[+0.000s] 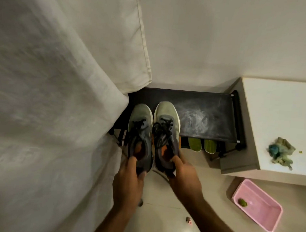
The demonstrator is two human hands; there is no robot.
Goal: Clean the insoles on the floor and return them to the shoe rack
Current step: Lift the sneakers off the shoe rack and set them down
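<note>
Currently two green insoles [201, 145] sit on the shoe rack [209, 115] lower shelf.
I see left hand [127, 181] grip pinching left sneaker [140, 133] heel, right hand [185, 177] pinching right sneaker [165, 132] heel, toes over rack top; pink tray [261, 206] on floor well right.

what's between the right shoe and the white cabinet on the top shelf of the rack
Nothing stands there: in the head view only the bare, dusty top shelf stretches from the right shoe to the white cabinet.

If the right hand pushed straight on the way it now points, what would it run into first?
The right hand already grips the right shoe at the heel and points up the frame along it. Pushed on, shoe and hand would probably slide over the dusty top shelf toward the wall; depth is unclear.
</note>
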